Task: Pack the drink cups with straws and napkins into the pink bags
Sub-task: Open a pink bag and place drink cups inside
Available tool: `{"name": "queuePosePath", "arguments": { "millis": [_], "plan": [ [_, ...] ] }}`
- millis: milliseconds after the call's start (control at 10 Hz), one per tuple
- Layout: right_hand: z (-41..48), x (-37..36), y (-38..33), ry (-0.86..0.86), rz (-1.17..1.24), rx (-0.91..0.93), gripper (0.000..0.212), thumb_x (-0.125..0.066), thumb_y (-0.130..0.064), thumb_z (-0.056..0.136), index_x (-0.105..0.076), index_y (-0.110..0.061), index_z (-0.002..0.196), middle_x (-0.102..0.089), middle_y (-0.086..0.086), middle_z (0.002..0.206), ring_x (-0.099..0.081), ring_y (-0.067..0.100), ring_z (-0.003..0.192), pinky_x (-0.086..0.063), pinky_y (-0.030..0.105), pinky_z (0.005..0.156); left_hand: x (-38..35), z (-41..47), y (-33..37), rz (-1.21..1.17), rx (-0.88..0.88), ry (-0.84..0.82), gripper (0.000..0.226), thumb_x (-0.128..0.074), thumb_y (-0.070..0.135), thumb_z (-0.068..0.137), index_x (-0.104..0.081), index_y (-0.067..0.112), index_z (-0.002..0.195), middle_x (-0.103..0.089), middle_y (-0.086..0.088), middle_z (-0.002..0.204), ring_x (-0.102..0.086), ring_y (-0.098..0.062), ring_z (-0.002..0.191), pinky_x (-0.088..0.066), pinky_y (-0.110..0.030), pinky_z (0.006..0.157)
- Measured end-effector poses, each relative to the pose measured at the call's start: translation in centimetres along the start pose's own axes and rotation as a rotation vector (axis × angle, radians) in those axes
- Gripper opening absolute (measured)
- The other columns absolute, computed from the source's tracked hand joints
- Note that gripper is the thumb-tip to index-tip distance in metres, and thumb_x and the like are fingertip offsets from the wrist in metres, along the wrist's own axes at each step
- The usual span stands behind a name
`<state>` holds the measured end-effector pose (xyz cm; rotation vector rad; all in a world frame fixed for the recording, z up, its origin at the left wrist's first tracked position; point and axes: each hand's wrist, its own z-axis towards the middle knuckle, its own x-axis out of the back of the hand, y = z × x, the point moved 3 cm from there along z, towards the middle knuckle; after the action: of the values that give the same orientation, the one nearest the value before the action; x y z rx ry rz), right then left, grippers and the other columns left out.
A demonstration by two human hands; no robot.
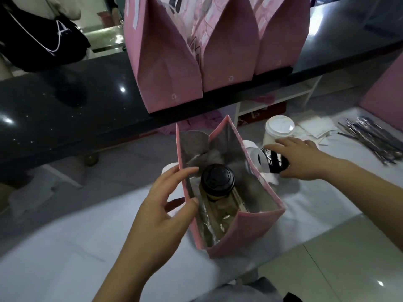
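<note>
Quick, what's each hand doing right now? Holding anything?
Left hand: pinches the left wall of the open bag.
Right hand: grips a black-lidded cup beside the bag.

Cup (217,179) is in the open bag (257,227), second cup (275,160) just right, third cup (279,127) behind it, napkins (316,127) and straws (370,138) by the table's (87,247) right edge, closed bags (229,62) on the counter (65,101).
</note>
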<state>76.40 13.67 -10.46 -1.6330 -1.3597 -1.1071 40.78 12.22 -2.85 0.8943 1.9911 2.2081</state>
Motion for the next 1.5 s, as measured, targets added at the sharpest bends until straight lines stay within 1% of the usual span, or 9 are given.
{"name": "queuePosePath", "arguments": {
  "millis": [200, 400, 600, 700, 800, 1000, 1200, 1400, 1500],
  "plan": [
    [1.8, 0.0, 0.1, -0.018, -0.005, 0.063, 0.085, -0.071, -0.043, 0.078, -0.026, -0.041, 0.151, -0.039, -0.002, 0.151, -0.035, 0.025, 0.139, -0.026, 0.051, 0.110, -2.0, -2.2, 1.2, 0.232, -0.004, 0.011, 0.049, -0.061, 0.050, 0.087, -0.043, 0.070, 0.128, -0.022, 0.043, 0.152, -0.019, 0.014, 0.144, -0.035, -0.036, 0.117],
    [2.5, 0.5, -0.2, -0.010, 0.077, 0.104, 0.076, -0.075, -0.042, 0.077, -0.037, -0.041, 0.144, -0.051, -0.001, 0.133, -0.050, 0.027, 0.122, -0.031, 0.047, 0.104, -4.1, -3.3, 2.0, 0.291, 0.019, 0.035, 0.059, -0.059, 0.055, 0.083, -0.024, 0.083, 0.122, -0.002, 0.051, 0.148, -0.003, 0.025, 0.138, -0.014, -0.002, 0.099],
    [1.7, 1.1, -0.6, -0.011, 0.166, 0.080, 0.077, -0.081, -0.041, 0.073, -0.045, -0.038, 0.141, -0.048, 0.007, 0.128, -0.050, 0.032, 0.114, -0.046, 0.046, 0.098, -4.5, -3.6, 1.1, 0.301, 0.002, 0.061, 0.062, -0.060, 0.039, 0.091, -0.029, 0.073, 0.133, -0.008, 0.041, 0.155, -0.009, 0.022, 0.140, -0.018, -0.004, 0.103],
    [0.7, 2.0, -0.8, 0.045, 0.243, 0.074, 0.076, -0.082, -0.037, 0.071, -0.049, -0.036, 0.140, -0.048, 0.009, 0.128, -0.045, 0.034, 0.115, -0.045, 0.047, 0.098, -4.4, -3.7, 0.8, 0.271, 0.005, 0.032, 0.063, -0.056, 0.057, 0.082, -0.025, 0.074, 0.134, -0.003, 0.045, 0.153, -0.007, 0.027, 0.136, -0.022, -0.011, 0.105],
    [-0.3, 3.7, -0.9, 0.123, 0.299, 0.078, 0.073, -0.081, -0.033, 0.070, -0.052, -0.036, 0.137, -0.048, 0.010, 0.127, -0.044, 0.036, 0.116, -0.045, 0.048, 0.099, -4.3, -3.7, 0.7, 0.256, 0.000, -0.019, 0.070, -0.061, 0.061, 0.080, -0.019, 0.077, 0.134, 0.005, 0.050, 0.150, -0.003, 0.036, 0.127, -0.017, -0.001, 0.097],
    [-5.2, 10.6, -2.8, 0.432, 0.324, 0.106, 0.074, -0.077, -0.035, 0.066, -0.054, -0.034, 0.136, -0.048, 0.009, 0.130, -0.037, 0.035, 0.122, -0.033, 0.040, 0.101, -4.1, -3.8, -0.2, 0.207, -0.013, -0.168, 0.103, -0.080, 0.052, 0.077, -0.002, 0.075, 0.140, 0.021, 0.052, 0.146, 0.005, 0.020, 0.143, -0.014, -0.003, 0.102],
    [-11.3, 16.5, -7.3, 0.656, 0.323, 0.265, 0.070, -0.068, -0.046, 0.065, -0.055, -0.036, 0.133, -0.052, 0.004, 0.125, -0.047, 0.022, 0.113, -0.035, 0.024, 0.093, -4.4, -3.8, -0.9, 0.101, -0.023, -0.253, 0.120, -0.088, 0.047, 0.068, 0.006, 0.080, 0.135, 0.024, 0.054, 0.144, 0.007, 0.046, 0.114, -0.019, 0.017, 0.070],
    [-14.7, 17.2, -12.7, 0.366, 0.342, 0.439, 0.068, -0.066, -0.058, 0.059, -0.052, -0.054, 0.125, -0.056, -0.017, 0.118, -0.062, 0.008, 0.104, -0.054, 0.034, 0.085, -3.4, -3.5, -0.8, 0.105, -0.102, -0.195, 0.117, -0.075, 0.066, 0.057, 0.007, 0.075, 0.140, 0.022, 0.049, 0.149, 0.010, 0.033, 0.132, -0.013, 0.012, 0.089],
    [-14.1, 14.6, -15.4, 0.213, 0.159, 0.446, 0.071, -0.061, -0.064, 0.057, -0.047, -0.054, 0.126, -0.049, -0.024, 0.116, -0.054, 0.003, 0.102, -0.050, 0.023, 0.082, -3.3, -3.7, -1.1, 0.054, -0.113, -0.165, 0.119, -0.077, 0.065, 0.056, 0.006, 0.074, 0.140, 0.019, 0.045, 0.152, 0.011, 0.014, 0.146, -0.014, -0.005, 0.101]
  ]
}}
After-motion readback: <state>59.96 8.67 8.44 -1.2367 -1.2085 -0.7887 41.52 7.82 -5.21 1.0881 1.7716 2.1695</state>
